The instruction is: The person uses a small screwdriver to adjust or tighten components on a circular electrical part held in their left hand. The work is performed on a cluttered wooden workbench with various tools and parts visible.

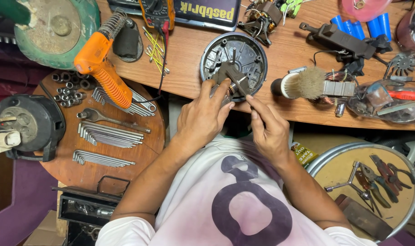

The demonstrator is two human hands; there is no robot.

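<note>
A round grey metal housing (248, 52) lies at the near edge of the wooden workbench (189, 68), with a dark metal part (231, 73) standing in it. My left hand (203, 117) grips the housing's near rim, fingers up against the dark part. My right hand (267, 128) holds a thin metal tool (242, 85) whose tip reaches into the housing at the dark part.
An orange soldering gun (102, 66) and a multimeter (158, 12) lie at the left of the bench. A shaving brush (301, 84) and a copper coil (337, 86) lie at the right. Hex keys and sockets cover a round wooden stool (61, 155) at the left; pliers lie on a round tray (339, 171) at the right.
</note>
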